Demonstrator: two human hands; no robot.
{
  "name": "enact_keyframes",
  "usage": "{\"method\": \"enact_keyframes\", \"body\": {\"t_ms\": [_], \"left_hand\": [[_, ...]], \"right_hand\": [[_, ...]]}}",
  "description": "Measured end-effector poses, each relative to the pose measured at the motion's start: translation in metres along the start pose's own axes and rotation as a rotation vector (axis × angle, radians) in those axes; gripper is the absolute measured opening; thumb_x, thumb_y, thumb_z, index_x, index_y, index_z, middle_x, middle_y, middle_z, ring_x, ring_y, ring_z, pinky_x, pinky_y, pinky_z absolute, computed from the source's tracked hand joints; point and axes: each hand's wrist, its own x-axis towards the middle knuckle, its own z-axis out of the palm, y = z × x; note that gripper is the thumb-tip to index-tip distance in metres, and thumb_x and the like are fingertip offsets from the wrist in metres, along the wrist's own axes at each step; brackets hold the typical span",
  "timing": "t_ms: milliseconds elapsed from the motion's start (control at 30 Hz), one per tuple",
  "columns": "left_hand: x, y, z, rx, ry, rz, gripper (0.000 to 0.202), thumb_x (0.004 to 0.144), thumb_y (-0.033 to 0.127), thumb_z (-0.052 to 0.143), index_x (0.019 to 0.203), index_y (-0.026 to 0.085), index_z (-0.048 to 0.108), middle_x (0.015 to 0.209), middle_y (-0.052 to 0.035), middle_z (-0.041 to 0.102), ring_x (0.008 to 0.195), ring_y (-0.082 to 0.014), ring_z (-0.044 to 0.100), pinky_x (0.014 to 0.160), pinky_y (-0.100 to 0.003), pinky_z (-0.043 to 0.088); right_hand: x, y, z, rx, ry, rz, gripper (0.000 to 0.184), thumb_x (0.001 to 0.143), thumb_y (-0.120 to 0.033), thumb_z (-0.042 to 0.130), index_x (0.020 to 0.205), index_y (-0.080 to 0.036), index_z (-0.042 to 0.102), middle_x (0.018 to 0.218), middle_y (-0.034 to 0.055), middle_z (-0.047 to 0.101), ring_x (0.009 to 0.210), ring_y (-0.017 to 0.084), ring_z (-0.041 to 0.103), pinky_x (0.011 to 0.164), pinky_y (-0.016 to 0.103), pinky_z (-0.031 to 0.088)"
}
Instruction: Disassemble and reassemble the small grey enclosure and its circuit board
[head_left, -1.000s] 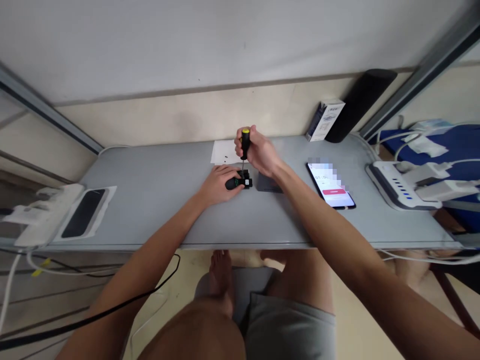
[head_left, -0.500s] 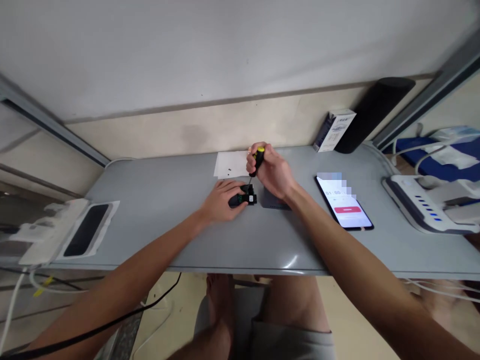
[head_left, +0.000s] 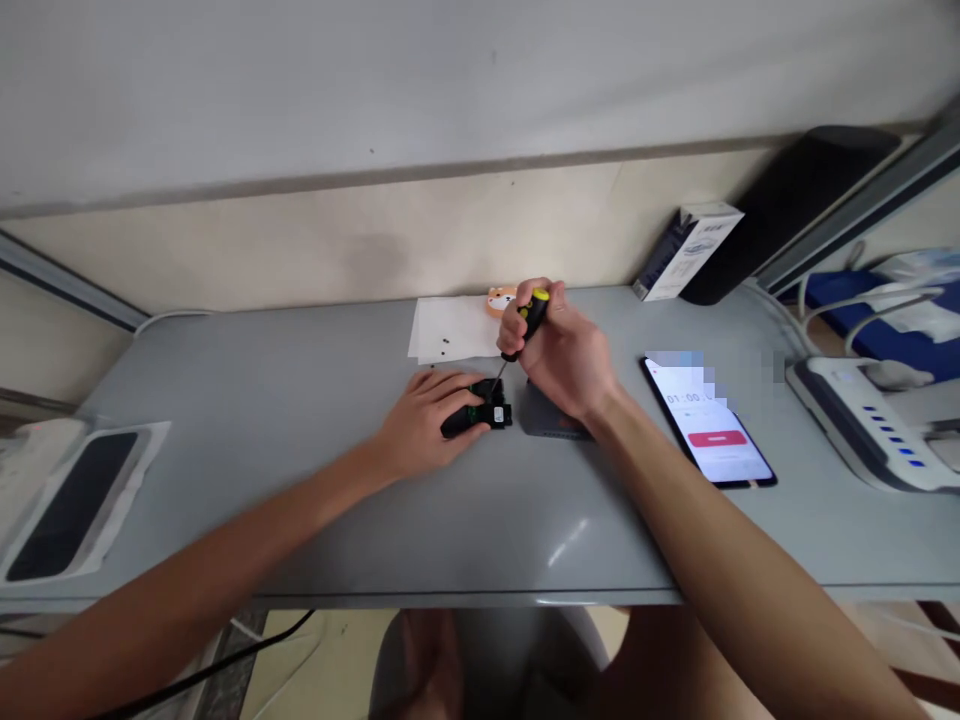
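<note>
While the left hand [head_left: 426, 425] holds a small black device [head_left: 497, 413] against the grey desk [head_left: 322, 400], the right hand [head_left: 568, 352] grips a black-and-yellow screwdriver [head_left: 533, 315] slanting onto that device. Beyond the device lies white paper [head_left: 469, 335] with tiny dark pieces [head_left: 445, 341]; to the device's right, a lit smartphone [head_left: 705, 415].

Head camera: on my head, above the grey desk [head_left: 405, 540]
Facing: forward and down, over my left hand [head_left: 420, 425] and right hand [head_left: 566, 355], toward the beige wall [head_left: 285, 240]
Nearness: close, my forearms [head_left: 712, 510] filling both lower corners
</note>
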Motion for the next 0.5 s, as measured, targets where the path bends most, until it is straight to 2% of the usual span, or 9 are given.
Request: {"method": "enact_keyframes", "body": {"t_ms": [67,133,200,267,367,500], "left_hand": [[0.000,-0.004,0.001,-0.028,-0.020,-0.018,0.035,0.090,0.054,0.062,0.124,0.056,0.072,0.142,0.0115,0.069,0.129,-0.0336,0.064,0.111,-0.064,0.045],[0.000,-0.008,0.004,-0.056,-0.026,-0.033,0.041,0.089,0.056,0.060,0.130,0.059,0.068,0.142,0.0133,0.069,0.132,-0.0334,0.062,0.112,-0.064,0.044],[0.000,-0.010,0.005,-0.081,-0.023,-0.036,0.046,0.086,0.059,0.061,0.131,0.061,0.067,0.140,0.0145,0.070,0.136,-0.0355,0.058,0.113,-0.066,0.042],[0.001,-0.010,0.005,-0.089,-0.014,-0.035,0.046,0.084,0.060,0.062,0.130,0.060,0.068,0.139,0.0146,0.071,0.138,-0.0374,0.056,0.113,-0.066,0.041],[0.001,-0.005,0.002,-0.054,-0.016,-0.021,0.037,0.089,0.057,0.062,0.124,0.052,0.072,0.139,0.0090,0.071,0.131,-0.0348,0.063,0.111,-0.063,0.045],[-0.001,0.001,0.000,0.008,0.008,-0.002,0.023,0.100,0.047,0.061,0.113,0.033,0.074,0.140,-0.0017,0.073,0.126,-0.0291,0.067,0.112,-0.053,0.048]], "right_hand": [[-0.002,0.000,0.002,0.010,0.022,-0.015,0.048,0.098,-0.074,0.047,0.086,-0.028,0.052,0.066,-0.0033,0.039,0.056,0.016,0.041,0.056,0.033,0.046],[-0.004,-0.001,0.003,0.008,0.023,-0.027,0.046,0.097,-0.072,0.054,0.084,-0.029,0.049,0.063,-0.0044,0.036,0.054,0.015,0.038,0.055,0.032,0.045],[-0.005,-0.001,0.003,-0.009,0.019,-0.040,0.045,0.095,-0.067,0.063,0.080,-0.028,0.045,0.064,-0.0042,0.038,0.056,0.015,0.041,0.056,0.032,0.045],[-0.005,-0.002,0.002,-0.036,0.017,-0.052,0.045,0.094,-0.065,0.066,0.080,-0.027,0.047,0.070,-0.0019,0.046,0.061,0.015,0.048,0.061,0.033,0.048],[-0.005,-0.004,0.000,-0.047,-0.005,-0.037,0.041,0.096,-0.065,0.063,0.084,-0.027,0.055,0.078,0.0009,0.053,0.069,0.017,0.054,0.067,0.035,0.051],[-0.005,-0.002,0.002,0.004,-0.004,-0.015,0.042,0.098,-0.068,0.055,0.090,-0.028,0.057,0.069,-0.0018,0.043,0.061,0.016,0.046,0.063,0.034,0.049]]}}
